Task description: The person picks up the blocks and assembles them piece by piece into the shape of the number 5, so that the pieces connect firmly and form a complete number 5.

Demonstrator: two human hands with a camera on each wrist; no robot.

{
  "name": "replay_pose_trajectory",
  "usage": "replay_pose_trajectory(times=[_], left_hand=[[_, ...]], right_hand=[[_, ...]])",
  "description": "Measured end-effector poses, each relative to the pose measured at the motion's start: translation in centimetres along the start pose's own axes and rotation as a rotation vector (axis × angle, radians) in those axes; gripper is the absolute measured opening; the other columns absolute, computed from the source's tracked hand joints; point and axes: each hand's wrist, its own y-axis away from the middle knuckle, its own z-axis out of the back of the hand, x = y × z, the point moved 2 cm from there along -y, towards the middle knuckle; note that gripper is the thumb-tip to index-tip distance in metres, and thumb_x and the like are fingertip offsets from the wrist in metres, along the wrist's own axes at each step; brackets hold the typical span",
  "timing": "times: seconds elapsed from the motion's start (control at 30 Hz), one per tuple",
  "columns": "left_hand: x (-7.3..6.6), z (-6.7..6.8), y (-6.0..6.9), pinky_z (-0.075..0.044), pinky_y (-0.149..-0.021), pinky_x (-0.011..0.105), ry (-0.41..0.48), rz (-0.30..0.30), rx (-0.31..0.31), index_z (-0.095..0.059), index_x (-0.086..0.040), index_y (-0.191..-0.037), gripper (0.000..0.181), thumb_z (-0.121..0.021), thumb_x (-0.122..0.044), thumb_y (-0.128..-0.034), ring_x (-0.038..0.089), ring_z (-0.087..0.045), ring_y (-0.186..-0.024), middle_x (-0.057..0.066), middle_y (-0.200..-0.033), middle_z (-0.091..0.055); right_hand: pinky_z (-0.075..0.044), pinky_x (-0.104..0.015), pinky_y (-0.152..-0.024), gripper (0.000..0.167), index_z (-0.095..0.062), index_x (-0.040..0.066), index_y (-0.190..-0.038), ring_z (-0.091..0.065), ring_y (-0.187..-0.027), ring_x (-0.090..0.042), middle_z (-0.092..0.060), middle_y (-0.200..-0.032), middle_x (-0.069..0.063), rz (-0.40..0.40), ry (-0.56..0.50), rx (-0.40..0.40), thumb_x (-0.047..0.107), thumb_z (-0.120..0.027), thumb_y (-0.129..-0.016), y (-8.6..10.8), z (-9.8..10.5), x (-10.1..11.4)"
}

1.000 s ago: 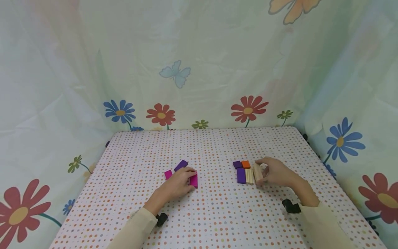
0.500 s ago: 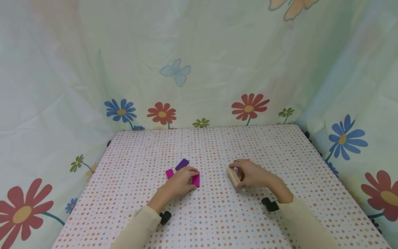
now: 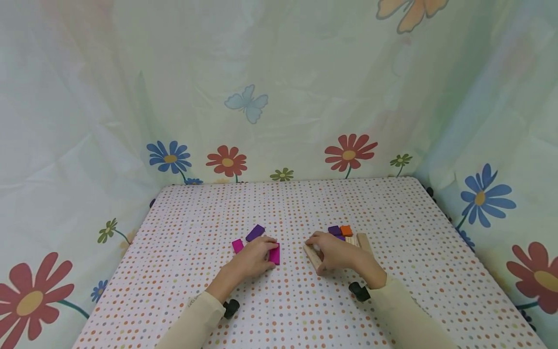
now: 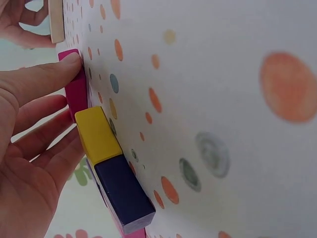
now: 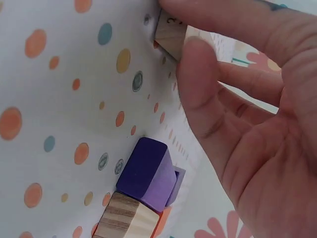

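Observation:
My left hand [image 3: 249,258] pinches a magenta block [image 3: 274,254] between thumb and fingers on the table. In the left wrist view, a yellow block [image 4: 98,133] and a dark blue block [image 4: 124,191] lie end to end beside that hand; in the head view it hides them. A pale wooden block [image 3: 312,258] is held by its ends in my right hand [image 3: 340,252], with a gap between it and the magenta block. Printed marks show on this wooden block [image 5: 171,33] in the right wrist view.
Behind the left hand lie a purple block [image 3: 255,232] and a small magenta block [image 3: 237,245]. Near the right hand sit a small purple block [image 3: 334,230], an orange block [image 3: 346,230] and pale wooden blocks [image 3: 363,240]. A dotted cloth [image 3: 287,310] covers the table.
My right hand has moved left from the right-hand group, carrying a pale wooden block toward the middle of the table. My left hand has stayed at the magenta block.

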Motion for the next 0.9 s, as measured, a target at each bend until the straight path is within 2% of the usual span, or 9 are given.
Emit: replay_pose_trajectory(times=[0.13, 0.23, 0.33, 0.4, 0.5, 0.6, 0.7, 0.8, 0.9], left_hand=[[-0.01, 0.07, 0.10, -0.046, -0.123, 0.044, -0.003, 0.003, 0.003, -0.064, 0.000, -0.143, 0.056, -0.081, -0.023, -0.0958, 0.030, -0.051, -0.150, 0.010, -0.155, -0.059], [-0.01, 0.15, 0.20, -0.045, -0.124, 0.046, 0.013, 0.004, 0.007, -0.066, -0.001, -0.142, 0.054, -0.081, -0.026, -0.0959, 0.031, -0.050, -0.151, 0.010, -0.156, -0.059], [0.03, 0.18, 0.23, -0.045, -0.124, 0.046, 0.025, 0.002, 0.008, -0.068, -0.002, -0.140, 0.053, -0.081, -0.028, -0.0957, 0.031, -0.050, -0.151, 0.010, -0.157, -0.058], [0.05, 0.18, 0.27, -0.044, -0.124, 0.047, 0.033, -0.001, 0.009, -0.069, -0.002, -0.139, 0.052, -0.081, -0.029, -0.0957, 0.031, -0.050, -0.151, 0.010, -0.157, -0.058], [0.10, 0.16, 0.38, -0.044, -0.125, 0.049, 0.040, -0.003, 0.005, -0.068, -0.002, -0.139, 0.052, -0.080, -0.028, -0.0963, 0.033, -0.049, -0.152, 0.010, -0.158, -0.057], [0.15, 0.14, 0.47, -0.042, -0.126, 0.052, 0.051, 0.002, 0.003, -0.066, -0.002, -0.142, 0.053, -0.079, -0.027, -0.0971, 0.034, -0.046, -0.154, 0.009, -0.159, -0.057], [0.15, 0.14, 0.44, -0.041, -0.126, 0.052, 0.055, 0.003, 0.000, -0.064, -0.002, -0.144, 0.054, -0.079, -0.026, -0.0974, 0.035, -0.045, -0.155, 0.008, -0.159, -0.057], [0.10, 0.14, 0.33, -0.044, -0.124, 0.051, 0.048, 0.000, -0.006, -0.065, -0.002, -0.143, 0.052, -0.078, -0.025, -0.0980, 0.034, -0.048, -0.153, 0.009, -0.158, -0.058], [0.03, 0.13, 0.20, -0.046, -0.123, 0.049, 0.030, -0.001, -0.022, -0.066, -0.002, -0.141, 0.050, -0.077, -0.025, -0.0988, 0.033, -0.051, -0.151, 0.011, -0.156, -0.059]], right_hand=[[-0.051, -0.053, -0.115, 0.085, -0.055, 0.000, -0.151, -0.058, -0.136, -0.034, -0.049, -0.159, -0.023, -0.023, -0.013, 0.010, 0.014, -0.096, -0.078, 0.21, 0.08, 0.38], [-0.055, -0.050, -0.110, 0.091, -0.050, -0.002, -0.154, -0.063, -0.128, -0.031, -0.052, -0.158, -0.021, -0.018, -0.037, 0.002, 0.019, -0.096, -0.078, 0.32, 0.20, 0.47], [-0.059, -0.039, -0.092, 0.093, -0.047, -0.003, -0.156, -0.066, -0.103, -0.018, -0.059, -0.151, -0.018, -0.029, -0.075, -0.021, 0.026, -0.095, -0.080, 0.41, 0.27, 0.35], [-0.056, -0.032, -0.081, 0.087, -0.050, -0.004, -0.153, -0.063, -0.090, -0.013, -0.065, -0.141, -0.014, -0.043, -0.108, -0.045, 0.027, -0.092, -0.084, 0.45, 0.24, 0.21], [-0.053, -0.028, -0.072, 0.069, -0.059, -0.005, -0.143, -0.060, -0.083, -0.010, -0.070, -0.120, -0.009, -0.041, -0.107, -0.078, 0.024, -0.089, -0.088, 0.49, 0.16, 0.13], [-0.052, -0.027, -0.069, 0.054, -0.066, -0.004, -0.132, -0.058, -0.080, -0.011, -0.067, -0.100, -0.004, -0.041, -0.101, -0.095, 0.018, -0.088, -0.088, 0.43, 0.02, 0.16], [-0.050, -0.027, -0.068, 0.044, -0.070, -0.002, -0.126, -0.055, -0.077, -0.011, -0.065, -0.090, -0.001, -0.062, -0.096, -0.094, 0.015, -0.087, -0.089, 0.26, -0.07, 0.35], [-0.050, -0.028, -0.070, 0.038, -0.073, -0.002, -0.122, -0.055, -0.077, -0.012, -0.064, -0.087, 0.000, -0.065, -0.078, -0.099, 0.013, -0.086, -0.090, 0.04, -0.10, 0.59], [-0.053, -0.030, -0.074, 0.034, -0.075, -0.002, -0.119, -0.057, -0.081, -0.011, -0.067, -0.092, -0.001, -0.049, -0.053, -0.119, 0.010, -0.085, -0.090, -0.17, -0.02, 0.77]])
